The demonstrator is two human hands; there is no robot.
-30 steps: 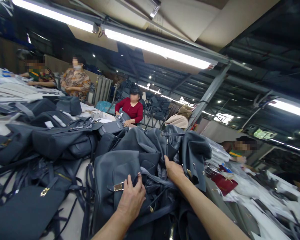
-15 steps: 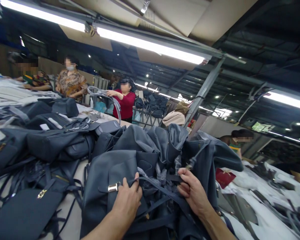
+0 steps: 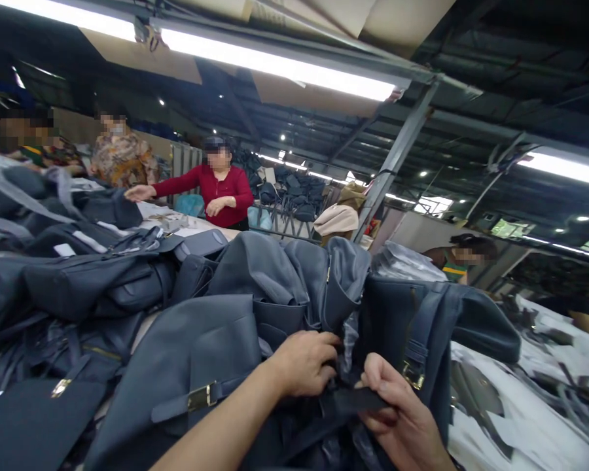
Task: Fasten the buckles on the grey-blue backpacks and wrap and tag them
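Note:
A dark grey-blue leather backpack (image 3: 211, 347) with a gold buckle lies in front of me on a heap of similar bags. My left hand (image 3: 304, 363) is curled, its fingers dug into the bag's open top. My right hand (image 3: 397, 418) pinches a flat dark strap (image 3: 348, 400) that runs from the bag across the lower middle. To the right hangs another bag part (image 3: 422, 333) with a gold strap buckle.
Many dark bags and loose straps (image 3: 78, 281) cover the table to the left. A person in a red top (image 3: 216, 190) reaches over the far side; two more people stand far left, another sits at right. White sheets (image 3: 515, 412) lie at right.
My left hand has moved right from the buckle flap into the bag's opening. My right hand has dropped lower and now pinches the strap. The person in red has stood and reached left.

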